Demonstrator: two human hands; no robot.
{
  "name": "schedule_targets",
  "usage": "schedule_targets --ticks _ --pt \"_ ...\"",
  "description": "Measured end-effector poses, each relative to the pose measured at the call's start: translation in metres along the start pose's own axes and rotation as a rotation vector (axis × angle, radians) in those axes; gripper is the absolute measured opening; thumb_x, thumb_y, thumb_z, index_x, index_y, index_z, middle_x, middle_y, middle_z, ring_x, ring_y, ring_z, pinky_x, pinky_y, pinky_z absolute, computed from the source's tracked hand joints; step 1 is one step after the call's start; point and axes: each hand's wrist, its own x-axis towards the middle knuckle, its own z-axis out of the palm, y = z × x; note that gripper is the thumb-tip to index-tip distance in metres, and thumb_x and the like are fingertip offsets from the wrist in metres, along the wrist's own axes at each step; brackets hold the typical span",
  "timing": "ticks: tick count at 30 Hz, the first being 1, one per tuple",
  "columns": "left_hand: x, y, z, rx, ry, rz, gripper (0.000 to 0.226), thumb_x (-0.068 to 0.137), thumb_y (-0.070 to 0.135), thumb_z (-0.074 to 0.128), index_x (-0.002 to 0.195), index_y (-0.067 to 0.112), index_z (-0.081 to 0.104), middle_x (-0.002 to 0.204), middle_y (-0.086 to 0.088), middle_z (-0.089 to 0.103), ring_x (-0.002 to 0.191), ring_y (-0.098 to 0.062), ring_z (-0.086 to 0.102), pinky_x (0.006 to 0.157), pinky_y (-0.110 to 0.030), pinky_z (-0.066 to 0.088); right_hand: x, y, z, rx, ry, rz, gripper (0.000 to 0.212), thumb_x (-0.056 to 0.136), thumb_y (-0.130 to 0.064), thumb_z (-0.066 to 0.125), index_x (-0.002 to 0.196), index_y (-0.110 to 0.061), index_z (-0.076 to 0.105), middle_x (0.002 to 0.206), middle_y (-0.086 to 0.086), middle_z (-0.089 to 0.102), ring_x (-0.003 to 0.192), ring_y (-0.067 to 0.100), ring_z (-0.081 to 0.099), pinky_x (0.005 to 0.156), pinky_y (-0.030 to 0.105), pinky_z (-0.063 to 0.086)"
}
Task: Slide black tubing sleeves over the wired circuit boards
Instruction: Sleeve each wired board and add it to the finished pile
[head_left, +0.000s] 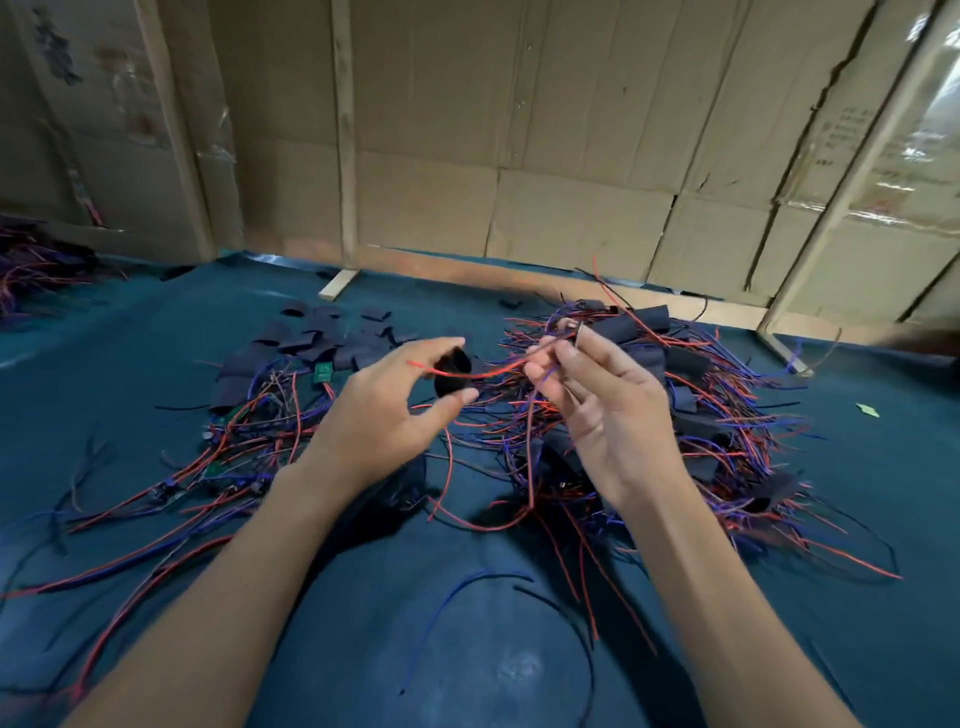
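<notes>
The forearms reach in from six o'clock. The left hand (400, 410) pinches a sleeve (453, 375) open between curled fingers; at three o'clock, the right hand (597, 400) pinches a board (571, 328) by its wires (467, 372). Loose wires could snag the sleeve's mouth.

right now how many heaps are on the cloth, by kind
empty black sleeves heap: 1
bare wired boards heap: 1
sleeved boards heap: 1
far-left wire heap, contents unclear: 1
total: 4
Not counted: left hand holds one sleeve, right hand pinches wires.
</notes>
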Motion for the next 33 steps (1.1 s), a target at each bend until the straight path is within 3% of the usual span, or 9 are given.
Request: schedule_targets --ticks 3,6,12,14,16,20,25,30,33 --pt "-0.001 0.007 0.002 -0.057 -0.036 0.026 0.049 0.085 0.032 0.079 0.129 0.017 0.063 0.12 0.008 0.069 0.104 0.004 0.062 0.098 -0.016 0.046 -0.006 0.007 -0.007 0.108 0.014 -0.04 0.026 0.093 0.006 0.053 0.117 0.001 0.061 0.097 0.014 0.074 0.091 0.028 0.074 0.077 0.029 0.059" --pt "-0.001 0.015 0.001 -0.111 -0.122 0.036 0.05 0.084 0.036 0.077 0.128 0.016 0.064 0.116 0.007 0.071 0.099 0.0 0.066 0.094 -0.016 0.048 -0.013 0.009 -0.01 0.127 -0.103 -0.077 0.026 0.095 -0.002 0.051 0.119 -0.005 0.06 0.105 0.01 0.073 0.095 0.025 0.073 0.08 0.033 0.059" --pt "-0.003 0.028 0.002 -0.195 -0.265 0.06 0.049 0.084 0.04 0.078 0.129 0.028 0.062 0.119 0.025 0.065 0.11 0.012 0.06 0.101 -0.021 0.048 -0.023 -0.01 -0.004 0.239 -0.057 -0.165 0.02 0.084 -0.009 0.066 0.103 -0.01 0.069 0.097 0.007 0.075 0.087 0.018 0.075 0.077 0.029 0.06" --pt "-0.002 0.033 0.005 -0.24 -0.29 0.053 0.048 0.085 0.039 0.079 0.128 0.029 0.062 0.119 0.02 0.068 0.114 0.004 0.062 0.103 -0.03 0.049 -0.015 -0.026 0.001 0.349 -0.036 -0.201 0.038 0.072 -0.011 0.073 0.106 -0.009 0.059 0.091 0.006 0.073 0.08 0.016 0.073 0.071 0.029 0.059" --pt "-0.003 0.039 0.007 -0.277 -0.3 0.048 0.047 0.085 0.037 0.08 0.127 0.026 0.062 0.117 0.018 0.07 0.115 0.002 0.062 0.104 -0.034 0.049 -0.005 -0.04 0.01 0.428 -0.058 -0.19 0.026 0.086 -0.003 0.062 0.109 -0.013 0.054 0.084 0.002 0.065 0.063 0.01 0.058 0.056 0.023 0.048" --pt "-0.006 0.049 0.011 -0.233 -0.301 0.063 0.047 0.085 0.041 0.078 0.127 0.027 0.062 0.117 0.017 0.07 0.113 0.004 0.062 0.101 -0.027 0.049 0.013 -0.059 0.029 0.5 -0.109 -0.13 0.027 0.106 -0.012 0.031 0.098 -0.017 0.056 0.067 -0.005 0.041 0.05 0.01 0.021 0.047 0.023 0.019" --pt "-0.01 0.053 0.019 -0.252 -0.218 0.028 0.049 0.084 0.041 0.078 0.127 0.025 0.061 0.112 0.015 0.071 0.106 0.001 0.064 0.096 -0.025 0.05 0.02 -0.065 0.046 0.439 -0.166 -0.048 0.022 0.103 -0.022 0.038 0.095 -0.014 0.057 0.057 -0.007 0.025 0.043 0.01 0.013 0.04 0.023 0.012" --pt "-0.01 0.05 0.022 -0.313 -0.191 0.016 0.049 0.084 0.043 0.078 0.127 0.027 0.059 0.114 0.018 0.069 0.108 -0.003 0.065 0.096 -0.031 0.051 0.01 -0.053 0.044 0.283 -0.049 -0.03 0.016 0.097 -0.026 0.048 0.086 -0.018 0.055 0.052 -0.008 0.015 0.037 0.008 0.01 0.035 0.017 0.012" --pt "-0.011 0.05 0.021 -0.272 -0.19 0.03 0.047 0.084 0.049 0.075 0.125 0.038 0.056 0.113 0.031 0.064 0.107 0.006 0.061 0.094 -0.014 0.045 0.01 -0.05 0.042 0.195 0.061 -0.033 0.02 0.099 -0.025 0.048 0.081 -0.019 0.054 0.052 -0.008 0.013 0.038 0.008 0.009 0.036 0.016 0.011"
